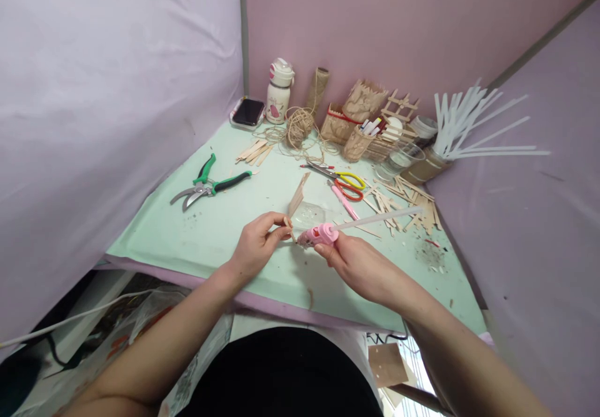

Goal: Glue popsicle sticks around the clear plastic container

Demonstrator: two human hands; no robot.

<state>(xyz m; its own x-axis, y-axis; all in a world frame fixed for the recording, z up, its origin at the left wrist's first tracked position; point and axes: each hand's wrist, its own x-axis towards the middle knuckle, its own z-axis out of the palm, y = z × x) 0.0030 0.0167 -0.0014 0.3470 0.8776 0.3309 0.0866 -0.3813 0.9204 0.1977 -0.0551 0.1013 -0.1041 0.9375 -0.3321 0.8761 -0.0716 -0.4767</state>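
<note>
My right hand point(356, 266) is closed round a small pink glue gun point(319, 236) with a clear glue stick point(377, 219) sticking out of its back towards the right. The gun's nozzle points left at a small wooden stick piece point(289, 227) pinched between the fingers of my left hand point(257, 245). Both hands hover just above the pale green table mat point(206, 229), near its front edge. A flat wooden stick panel point(299, 194) stands tilted just behind the hands, beside a clear plastic piece point(310, 212).
Green-handled pruning shears point(209, 185) lie at the left. Scissors point(344, 182), a pink cutter point(344, 201) and scattered wooden sticks point(407, 201) lie at the right. Along the back stand a phone point(248, 112), a bottle point(279, 92), twine point(299, 127), stick baskets point(359, 123) and a jar of glue sticks point(429, 167).
</note>
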